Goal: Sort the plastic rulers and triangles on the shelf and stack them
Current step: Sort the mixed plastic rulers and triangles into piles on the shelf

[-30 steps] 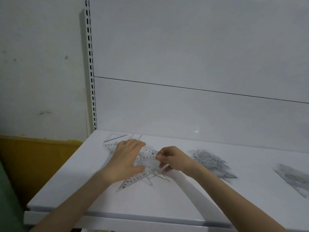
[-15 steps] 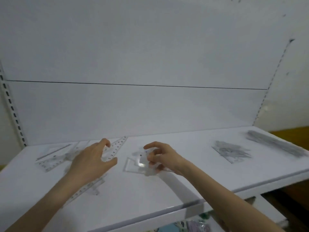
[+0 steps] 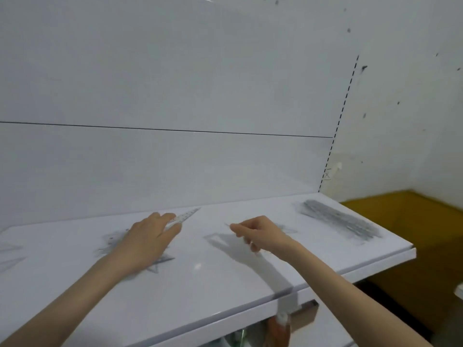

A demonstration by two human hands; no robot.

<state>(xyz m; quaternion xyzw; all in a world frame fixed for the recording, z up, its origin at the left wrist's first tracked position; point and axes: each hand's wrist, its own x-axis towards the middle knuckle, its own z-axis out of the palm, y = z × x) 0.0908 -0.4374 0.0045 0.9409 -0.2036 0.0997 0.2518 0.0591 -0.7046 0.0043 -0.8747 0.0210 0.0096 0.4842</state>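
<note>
My left hand [image 3: 150, 240] lies flat with straight fingers on a loose pile of clear plastic triangles and rulers [image 3: 112, 242] on the white shelf [image 3: 200, 284]. One clear ruler [image 3: 186, 214] sticks out from under its fingertips toward the back. My right hand [image 3: 255, 234] hovers just above the shelf with curled fingers and pinches a small clear triangle [image 3: 227, 224], of which only a faint edge and an outline shadow show. Behind that hand a stack of triangles [image 3: 288, 229] is partly hidden. A blurred stack of rulers [image 3: 338, 219] lies at the shelf's far right.
Faint clear pieces [image 3: 10, 249] lie at the shelf's left edge. The white back panel [image 3: 175, 159] rises right behind the shelf. A yellow-brown surface [image 3: 413, 221] sits beyond the right end. Coloured items show under the front edge [image 3: 275, 329].
The view has swung right. My right hand has carried the clear triangle rightward, away from the mixed pile. My left hand has stayed on the pile.
</note>
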